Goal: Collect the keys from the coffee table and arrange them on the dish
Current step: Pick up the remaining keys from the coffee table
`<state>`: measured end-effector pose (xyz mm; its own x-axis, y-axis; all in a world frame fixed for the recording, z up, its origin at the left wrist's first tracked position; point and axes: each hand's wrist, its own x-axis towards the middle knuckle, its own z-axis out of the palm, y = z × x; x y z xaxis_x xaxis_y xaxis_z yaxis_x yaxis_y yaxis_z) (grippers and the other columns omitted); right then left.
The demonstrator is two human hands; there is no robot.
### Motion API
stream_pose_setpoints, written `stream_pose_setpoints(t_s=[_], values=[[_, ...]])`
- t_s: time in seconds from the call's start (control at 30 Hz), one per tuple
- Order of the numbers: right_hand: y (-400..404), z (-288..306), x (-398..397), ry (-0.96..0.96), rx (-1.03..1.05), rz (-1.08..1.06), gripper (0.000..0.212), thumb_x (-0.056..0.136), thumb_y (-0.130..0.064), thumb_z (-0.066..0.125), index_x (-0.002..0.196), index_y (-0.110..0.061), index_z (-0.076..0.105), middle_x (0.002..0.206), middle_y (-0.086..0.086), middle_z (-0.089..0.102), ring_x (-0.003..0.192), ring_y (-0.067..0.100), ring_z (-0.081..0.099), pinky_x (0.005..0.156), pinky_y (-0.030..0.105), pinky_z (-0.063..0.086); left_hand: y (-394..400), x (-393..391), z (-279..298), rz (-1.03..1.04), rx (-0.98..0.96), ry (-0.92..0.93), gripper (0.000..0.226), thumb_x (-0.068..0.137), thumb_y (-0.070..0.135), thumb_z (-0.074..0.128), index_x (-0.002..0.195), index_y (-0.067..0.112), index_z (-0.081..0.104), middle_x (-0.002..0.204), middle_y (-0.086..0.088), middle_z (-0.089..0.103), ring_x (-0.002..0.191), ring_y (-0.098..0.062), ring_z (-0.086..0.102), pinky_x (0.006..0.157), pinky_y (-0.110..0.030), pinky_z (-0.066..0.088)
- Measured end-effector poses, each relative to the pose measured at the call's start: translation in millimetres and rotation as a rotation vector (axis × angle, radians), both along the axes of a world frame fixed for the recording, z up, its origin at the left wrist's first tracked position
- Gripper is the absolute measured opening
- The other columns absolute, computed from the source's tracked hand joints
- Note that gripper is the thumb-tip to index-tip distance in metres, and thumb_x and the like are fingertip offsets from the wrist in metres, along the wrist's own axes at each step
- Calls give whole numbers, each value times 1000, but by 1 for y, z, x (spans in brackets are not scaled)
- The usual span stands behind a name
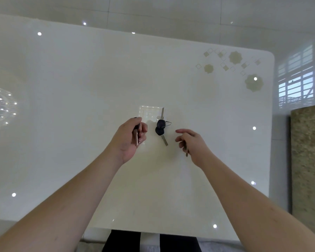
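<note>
A clear square glass dish sits at the middle of the glossy white coffee table. Two black-headed keys joined by a wire ring lie at the dish's right edge, one blade pointing away, one toward me. My left hand hovers over the dish's near left corner, shut on a black-headed key whose blade points toward me. To the right of the two keys, my right hand is curled around a small metal key that sticks out below the palm.
Pale flower and diamond decals mark the table's far right corner. A brownish stone-like surface stands beyond the table's right edge. Ceiling lights and a window reflect in the glossy top and floor.
</note>
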<state>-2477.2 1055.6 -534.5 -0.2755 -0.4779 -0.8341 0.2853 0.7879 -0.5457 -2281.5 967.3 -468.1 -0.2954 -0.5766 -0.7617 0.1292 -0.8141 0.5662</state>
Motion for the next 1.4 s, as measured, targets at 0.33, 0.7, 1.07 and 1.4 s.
stream_pose_setpoints(t_s=[0.33,0.7,1.07,1.4], values=[[-24,2,37,175,-17,-13,27,82,-49,67,92,-24,71,63,-10,45,49,9,39,40,16,29,14,21,-10,-11,-28,32,16,94,11,51,84,12,63,63,-4,57,47,-14,39,41,-21,30],[-16,46,41,461,-314,208,13,90,-27,60,85,-25,72,100,-12,61,77,-9,55,62,3,38,32,34,-9,-142,-120,-127,18,94,28,54,86,18,66,62,3,39,46,-11,25,39,-21,22],[23,131,52,679,-668,354,19,94,-20,58,92,-32,73,92,-17,68,84,7,62,63,15,42,39,25,52,-300,-890,-523,13,83,46,62,95,43,58,62,-4,44,50,-9,39,50,-13,34],[51,211,84,306,-600,95,27,94,-17,55,94,-37,73,98,-17,72,93,-1,63,74,8,42,40,36,147,-655,-1107,-520,4,86,35,60,84,34,64,66,10,56,63,-10,51,55,-25,40]])
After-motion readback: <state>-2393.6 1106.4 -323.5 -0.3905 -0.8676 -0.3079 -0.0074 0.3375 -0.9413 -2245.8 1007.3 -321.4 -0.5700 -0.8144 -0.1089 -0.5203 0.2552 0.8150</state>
